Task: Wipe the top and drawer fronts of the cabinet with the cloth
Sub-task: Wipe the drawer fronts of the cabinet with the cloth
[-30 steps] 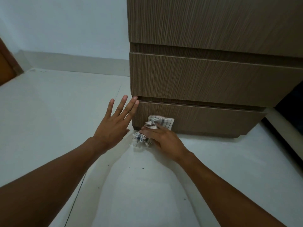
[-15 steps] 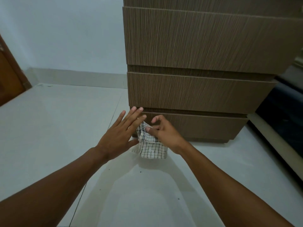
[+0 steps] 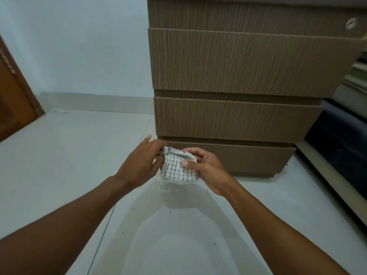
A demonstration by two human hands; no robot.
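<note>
One view only, from the camera on my head. It faces forward and down, so my left grip (image 3: 140, 164) and right grip (image 3: 209, 171), both holding the cloth (image 3: 176, 170), sit close, near the middle of the view. Beyond the grips the cabinet (image 3: 238, 62) rises at upper right, seen from low and near. The floor (image 3: 59, 155) spreads below and left of the grips; the wide lens bends the edges.

- Your left hand (image 3: 139, 165) and right hand (image 3: 206, 169) pinch the cloth (image 3: 176, 169) between them, above the floor (image 3: 79, 159).
- The cabinet (image 3: 238, 66) stands at 1 o'clock, its bottom drawer (image 3: 254, 157) just behind the cloth.
- A door (image 3: 12, 100) shows at 9 o'clock.
</note>
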